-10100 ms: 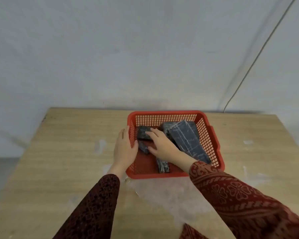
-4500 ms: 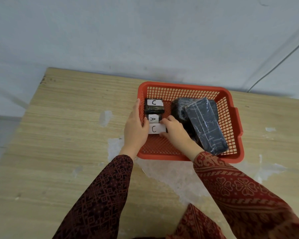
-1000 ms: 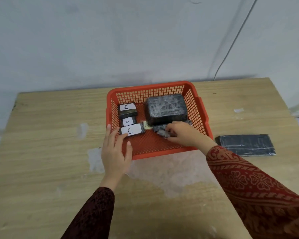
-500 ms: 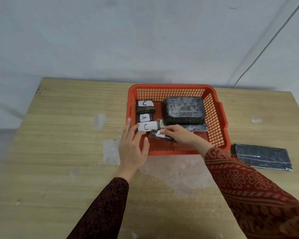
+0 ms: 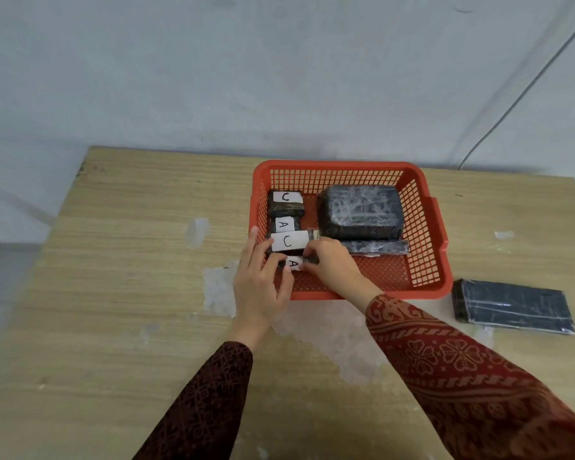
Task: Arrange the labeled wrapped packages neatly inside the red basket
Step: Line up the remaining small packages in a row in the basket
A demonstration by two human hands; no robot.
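Observation:
A red mesh basket (image 5: pixel 425 247) stands on the wooden table. Along its left wall lie small dark wrapped packages in a column: one labeled U (image 5: pixel 285 202), one labeled A (image 5: pixel 284 224), one labeled U (image 5: pixel 288 242), and one labeled A (image 5: pixel 294 263) nearest me. My right hand (image 5: pixel 332 265) pinches the nearest A package from the right. My left hand (image 5: pixel 261 287) rests over the basket's near left corner, fingers touching that package's left end. A large dark block (image 5: pixel 361 212) fills the far right, with a thin dark package (image 5: pixel 375 247) in front of it.
A flat dark wrapped package (image 5: pixel 512 306) lies on the table just right of the basket's near corner. The table (image 5: pixel 130 277) has pale worn patches in front of the basket. A wall runs behind the table, with a thin cable at the right.
My right hand has carried the small A package left to the end of the labeled column. My left hand has moved up onto the basket's corner to meet it.

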